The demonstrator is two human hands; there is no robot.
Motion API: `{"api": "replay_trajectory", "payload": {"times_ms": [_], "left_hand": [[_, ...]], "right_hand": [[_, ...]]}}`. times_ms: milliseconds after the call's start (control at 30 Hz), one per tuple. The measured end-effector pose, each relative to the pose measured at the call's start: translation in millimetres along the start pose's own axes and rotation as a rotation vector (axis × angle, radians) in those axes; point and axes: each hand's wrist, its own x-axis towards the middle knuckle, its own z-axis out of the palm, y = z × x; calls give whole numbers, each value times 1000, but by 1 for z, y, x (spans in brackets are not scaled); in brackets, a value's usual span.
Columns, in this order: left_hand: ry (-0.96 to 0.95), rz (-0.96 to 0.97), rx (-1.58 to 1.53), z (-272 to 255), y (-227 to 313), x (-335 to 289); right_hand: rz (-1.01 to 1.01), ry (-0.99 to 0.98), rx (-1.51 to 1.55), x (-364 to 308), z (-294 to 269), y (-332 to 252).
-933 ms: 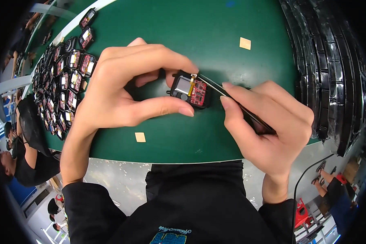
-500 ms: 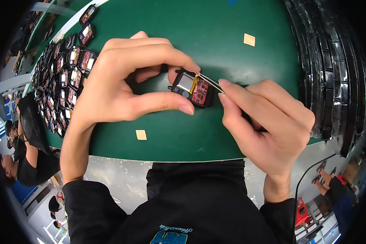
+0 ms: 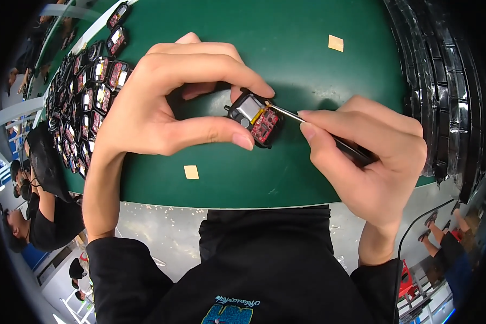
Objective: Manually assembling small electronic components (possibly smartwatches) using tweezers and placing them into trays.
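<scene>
Between the thumb and fingers of my left hand (image 3: 164,105) is a small black-cased electronic device (image 3: 263,129), its open face up. Inside it lie a silver battery (image 3: 248,108), a strip of yellow tape and a red circuit board. My right hand (image 3: 375,154) grips a pair of tweezers (image 3: 289,114) with a dark handle. Their metal tip meets the device at the upper end of the yellow tape, close to my left fingertip. What the tip pinches, if anything, is too small to tell.
Many similar open devices (image 3: 86,102) crowd the left of the green table (image 3: 286,183). Stacked black trays (image 3: 443,97) with shiny wrapping line the right edge. Two pale stickers, an upper one (image 3: 336,43) and a lower one (image 3: 191,172), lie flat. Other people sit at the far left.
The device has turned slightly clockwise in my left hand. My right hand has moved a little right, and the tweezers lie at a flatter angle, their tip still at the tape.
</scene>
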Motion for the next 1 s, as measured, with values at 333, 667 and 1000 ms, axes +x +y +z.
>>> {"api": "replay_trajectory", "payload": {"times_ms": [333, 667, 1000], "left_hand": [[13, 78, 53, 1, 1, 5], [47, 100, 16, 9, 1, 5], [66, 40, 8, -3, 1, 5]], "right_hand": [[-33, -17, -16, 2, 1, 2], [-57, 8, -7, -5, 2, 5], [-57, 71, -4, 5, 0, -1]]}}
